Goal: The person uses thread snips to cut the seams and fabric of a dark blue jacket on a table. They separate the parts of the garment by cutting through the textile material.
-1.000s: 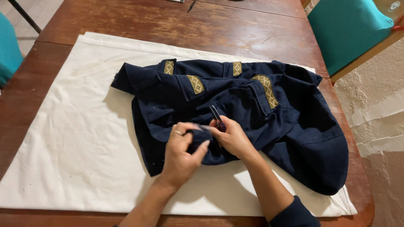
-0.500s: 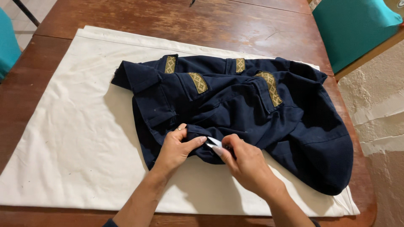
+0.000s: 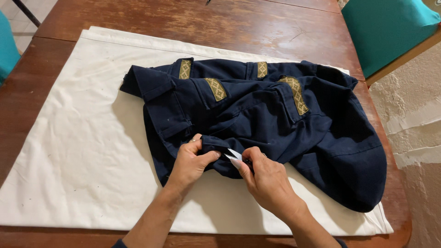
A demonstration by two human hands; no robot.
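A dark navy garment (image 3: 275,124) with gold woven trim strips lies crumpled on a white cloth (image 3: 82,138). My left hand (image 3: 193,163) pinches a fold of the navy fabric at the garment's near edge. My right hand (image 3: 264,179) holds a small pair of thread snips (image 3: 234,156), their pale metal blades pointing left at the pinched fold, close to my left thumb. Both forearms come in from the bottom of the view.
The white cloth covers most of a brown wooden table (image 3: 239,27). A teal cushioned chair (image 3: 386,27) stands at the back right, and another teal shape (image 3: 7,50) at the left edge. A rough pale floor (image 3: 413,133) shows on the right.
Both hands have shifted down along the garment to its near edge. The snips now show their pale blades at the fold that my left hand holds.
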